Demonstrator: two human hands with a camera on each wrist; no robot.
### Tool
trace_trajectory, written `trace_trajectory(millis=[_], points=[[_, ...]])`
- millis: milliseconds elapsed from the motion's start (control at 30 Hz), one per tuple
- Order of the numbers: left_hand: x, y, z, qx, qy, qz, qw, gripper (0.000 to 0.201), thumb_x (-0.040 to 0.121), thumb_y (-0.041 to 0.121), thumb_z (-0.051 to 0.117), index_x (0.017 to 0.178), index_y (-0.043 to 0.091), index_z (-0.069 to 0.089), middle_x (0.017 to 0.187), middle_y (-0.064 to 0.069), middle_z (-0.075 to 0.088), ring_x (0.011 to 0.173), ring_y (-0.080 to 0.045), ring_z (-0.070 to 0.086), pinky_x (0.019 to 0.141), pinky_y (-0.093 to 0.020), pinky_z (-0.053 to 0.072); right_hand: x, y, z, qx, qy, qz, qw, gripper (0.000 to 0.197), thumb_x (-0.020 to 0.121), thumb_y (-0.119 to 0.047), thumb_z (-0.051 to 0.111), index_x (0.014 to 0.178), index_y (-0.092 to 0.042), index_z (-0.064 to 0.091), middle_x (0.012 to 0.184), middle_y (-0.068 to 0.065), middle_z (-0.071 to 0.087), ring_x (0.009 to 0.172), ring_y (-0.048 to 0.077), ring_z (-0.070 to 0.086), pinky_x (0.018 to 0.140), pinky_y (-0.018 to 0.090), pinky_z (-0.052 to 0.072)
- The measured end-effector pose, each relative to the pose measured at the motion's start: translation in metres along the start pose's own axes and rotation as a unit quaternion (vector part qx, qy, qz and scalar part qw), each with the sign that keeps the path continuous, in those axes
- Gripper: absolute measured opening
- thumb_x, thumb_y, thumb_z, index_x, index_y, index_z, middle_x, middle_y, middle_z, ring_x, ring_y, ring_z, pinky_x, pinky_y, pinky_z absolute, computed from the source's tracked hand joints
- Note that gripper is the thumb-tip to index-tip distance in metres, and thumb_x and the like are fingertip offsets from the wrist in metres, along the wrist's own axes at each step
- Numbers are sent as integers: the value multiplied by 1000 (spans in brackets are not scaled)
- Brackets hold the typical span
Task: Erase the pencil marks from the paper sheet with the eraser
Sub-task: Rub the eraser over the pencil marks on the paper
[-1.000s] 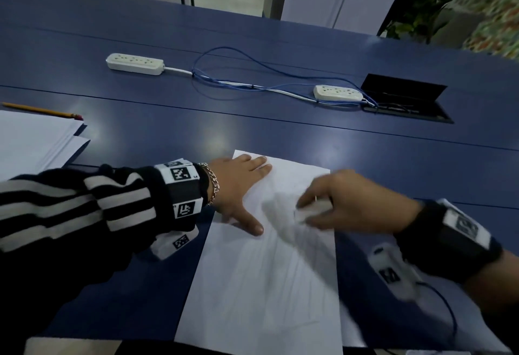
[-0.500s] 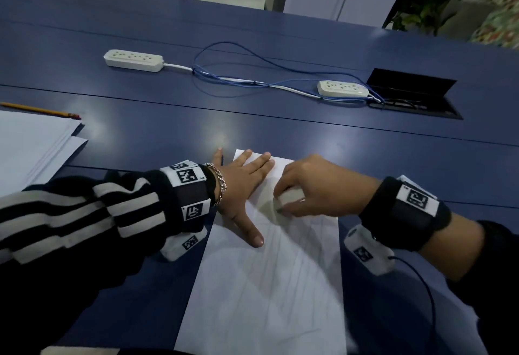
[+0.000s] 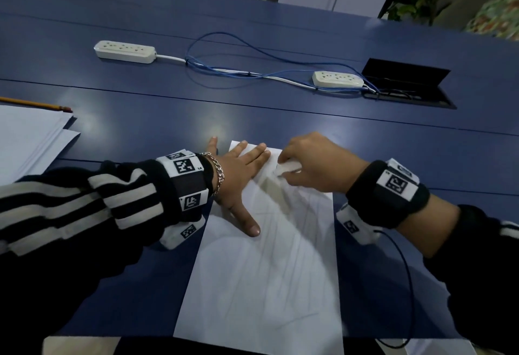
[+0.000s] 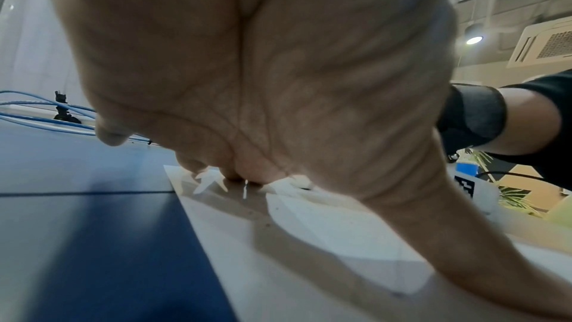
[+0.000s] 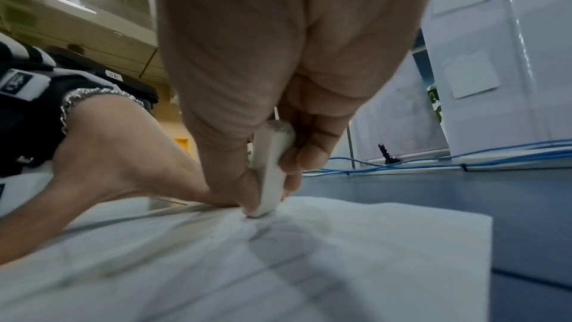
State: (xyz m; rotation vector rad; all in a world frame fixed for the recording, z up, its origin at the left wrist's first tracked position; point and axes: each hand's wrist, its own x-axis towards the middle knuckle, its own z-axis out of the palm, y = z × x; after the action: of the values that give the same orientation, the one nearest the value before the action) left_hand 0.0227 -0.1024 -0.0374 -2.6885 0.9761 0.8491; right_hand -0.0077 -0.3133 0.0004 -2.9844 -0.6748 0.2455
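Observation:
A white paper sheet (image 3: 261, 284) with faint pencil lines lies on the blue table (image 3: 140, 119) in front of me. My left hand (image 3: 238, 175) lies flat on its upper left corner, fingers straight and spread, thumb pointing down the sheet. My right hand (image 3: 311, 163) pinches a white eraser (image 3: 286, 170) and presses its end onto the paper near the top edge, just right of the left fingertips. In the right wrist view the eraser (image 5: 272, 170) stands between thumb and fingers with its tip on the paper sheet (image 5: 278, 266). The left wrist view shows the left hand (image 4: 257, 70) pressed on the paper sheet (image 4: 309, 241).
A stack of white sheets (image 3: 25, 141) with a yellow pencil (image 3: 36, 104) lies at the left edge. Two white power strips (image 3: 125, 51) (image 3: 338, 79), joined by blue cables (image 3: 238, 74), lie further back. An open black cable hatch (image 3: 407, 85) sits at the back right.
My right hand has moved the eraser up and left across the sheet, from its middle right to the top edge beside the left fingers. The left hand has stayed flat on the paper.

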Motion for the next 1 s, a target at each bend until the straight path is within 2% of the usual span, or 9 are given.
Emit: trace_trajectory(millis=[167, 233, 333, 467, 567, 667, 800, 900, 1000], points=[[-1, 2, 0, 19, 13, -4, 1000, 171, 36, 104, 62, 157, 27, -31, 167, 13, -33, 157, -24, -21, 115, -77, -12, -34, -37, 14, 22, -72, -121, 990, 17, 84, -40, 60, 92, -28, 69, 90, -6, 60, 85, 18, 58, 78, 37, 50], [-2, 2, 0, 18, 16, 0, 1000, 171, 35, 105, 61, 157, 28, -30, 167, 13, -32, 158, -24, -21, 116, -74, -13, -33, -26, 8, 44, -48, -83, 994, 24, 85, -46, 64, 101, -29, 72, 95, -7, 66, 89, 16, 61, 83, 34, 50], [-2, 1, -3, 11, 10, 13, 1000, 167, 40, 103, 63, 159, 30, -28, 167, 10, -32, 157, -24, -23, 119, -70, -14, -40, 10, 3, 55, 28, 35, 997, 37, 85, -45, 70, 116, -26, 70, 107, -7, 72, 100, 18, 64, 90, 30, 48], [2, 15, -4, -26, 44, 42, 998, 155, 56, 97, 65, 164, 20, -15, 171, 4, -24, 159, -23, -17, 126, -59, -7, -55, 20, 13, 34, 5, 65, 997, 33, 85, -45, 67, 112, -26, 71, 101, -7, 68, 95, 18, 61, 84, 30, 48], [6, 20, -2, -30, 61, 25, 997, 159, 52, 99, 64, 164, 20, -15, 172, 3, -19, 160, -25, -11, 128, -56, -2, -49, 20, 6, 48, -29, 80, 995, 32, 81, -47, 68, 108, -31, 70, 100, -11, 66, 94, 14, 57, 85, 33, 52], [5, 19, 0, -17, 62, 9, 998, 162, 48, 103, 61, 163, 22, -19, 172, 6, -21, 160, -26, -12, 127, -56, -1, -34, 25, -8, 54, -54, 81, 994, 29, 76, -44, 73, 102, -31, 73, 95, -14, 70, 90, 10, 60, 83, 29, 53], [3, 20, 2, -17, 50, 3, 999, 166, 43, 104, 60, 161, 23, -25, 169, 9, -27, 158, -25, -18, 125, -62, -3, -5, 27, -13, 51, -4, 56, 997, 29, 79, -40, 73, 105, -27, 76, 101, -9, 75, 95, 15, 65, 82, 24, 46], [3, 18, 2, -21, 43, 1, 999, 167, 41, 105, 59, 159, 25, -28, 168, 11, -30, 158, -23, -21, 123, -66, -8, 8, 20, -8, 26, 5, 60, 998, 29, 83, -38, 70, 107, -23, 75, 103, 0, 72, 100, 24, 63, 85, 30, 45], [4, 19, 3, -15, 43, -1, 999, 169, 40, 105, 59, 159, 24, -27, 168, 11, -29, 158, -24, -20, 121, -68, -10, -10, -2, 1, 13, -12, -16, 1000, 23, 82, -37, 68, 100, -25, 73, 93, -2, 62, 91, 23, 61, 78, 33, 47]])
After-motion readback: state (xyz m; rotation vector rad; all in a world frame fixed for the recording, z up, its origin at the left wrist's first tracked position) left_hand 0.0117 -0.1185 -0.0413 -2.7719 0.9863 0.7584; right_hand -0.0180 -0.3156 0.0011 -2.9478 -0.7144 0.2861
